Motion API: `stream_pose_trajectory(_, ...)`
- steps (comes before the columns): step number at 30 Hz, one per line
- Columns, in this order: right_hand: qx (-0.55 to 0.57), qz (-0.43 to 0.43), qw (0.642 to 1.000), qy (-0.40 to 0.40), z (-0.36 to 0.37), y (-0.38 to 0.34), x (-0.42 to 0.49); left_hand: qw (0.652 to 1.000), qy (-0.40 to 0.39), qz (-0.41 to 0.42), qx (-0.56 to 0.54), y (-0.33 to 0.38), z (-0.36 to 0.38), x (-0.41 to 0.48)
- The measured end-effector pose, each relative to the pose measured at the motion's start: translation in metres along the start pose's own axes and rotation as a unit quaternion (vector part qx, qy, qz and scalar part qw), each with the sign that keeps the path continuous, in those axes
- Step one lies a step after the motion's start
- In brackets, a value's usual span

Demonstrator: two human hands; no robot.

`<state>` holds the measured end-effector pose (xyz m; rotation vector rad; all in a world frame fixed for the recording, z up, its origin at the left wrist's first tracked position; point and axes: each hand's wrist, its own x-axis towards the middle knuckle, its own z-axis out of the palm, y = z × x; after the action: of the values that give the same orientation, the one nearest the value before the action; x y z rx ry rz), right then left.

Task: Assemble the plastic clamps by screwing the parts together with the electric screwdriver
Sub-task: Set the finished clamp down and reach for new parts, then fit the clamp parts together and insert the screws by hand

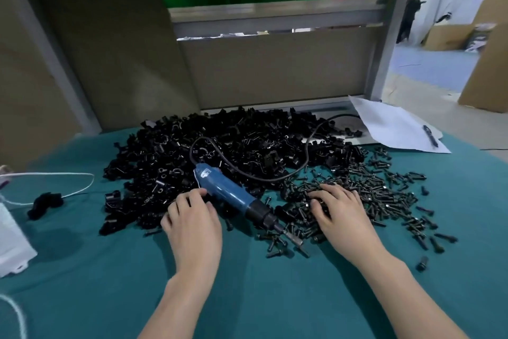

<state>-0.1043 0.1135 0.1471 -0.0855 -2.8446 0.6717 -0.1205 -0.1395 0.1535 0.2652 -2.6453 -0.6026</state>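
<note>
Both hands down among parts on the tabletop (247, 292)
The left hand (193, 219) curls its fingers into the clamp parts (220, 143), grip unclear; the right hand (341, 210) spreads its fingers over screws (387, 190); the screwdriver (228, 192) lies between them.

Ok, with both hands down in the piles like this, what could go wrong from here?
The cord of the screwdriver loops over the clamp pile; lifting the tool could drag parts off. Loose screws lie scattered around the right hand and could roll off the cloth.
</note>
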Motion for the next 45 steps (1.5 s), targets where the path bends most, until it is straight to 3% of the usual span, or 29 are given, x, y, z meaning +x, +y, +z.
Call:
stream_pose_trajectory(10, 0.035, 0.000, 0.999, 0.013, -0.004, -0.002, -0.005, 0.968, 0.069, -0.004, -0.243, -0.005, -0.003, 0.001)
stream_pose_trajectory(18, 0.051, 0.002, 0.999, 0.017, -0.006, -0.003, -0.008, 0.996, -0.064, 0.047, -0.050, -0.005, -0.003, -0.007)
stream_pose_trajectory(26, 0.046, -0.005, 0.999, 0.022, -0.007, -0.002, -0.009, 0.990, -0.059, 0.114, 0.051, -0.019, -0.001, -0.008)
stream_pose_trajectory(29, 0.043, -0.012, 0.999, 0.027, -0.007, -0.004, -0.009, 0.992, -0.051, 0.114, 0.033, -0.019, -0.003, -0.008)
stream_pose_trajectory(33, 0.058, -0.025, 0.997, 0.046, -0.009, -0.008, -0.011, 0.991, -0.001, 0.101, -0.083, -0.010, -0.011, -0.010)
stream_pose_trajectory(36, 0.063, -0.032, 0.996, 0.058, -0.011, -0.011, -0.015, 0.986, -0.032, 0.079, -0.146, -0.008, -0.014, -0.013)
stream_pose_trajectory(45, 0.069, -0.113, 0.985, 0.111, -0.011, -0.028, -0.026, 0.977, -0.073, 0.076, -0.183, -0.010, -0.010, -0.011)
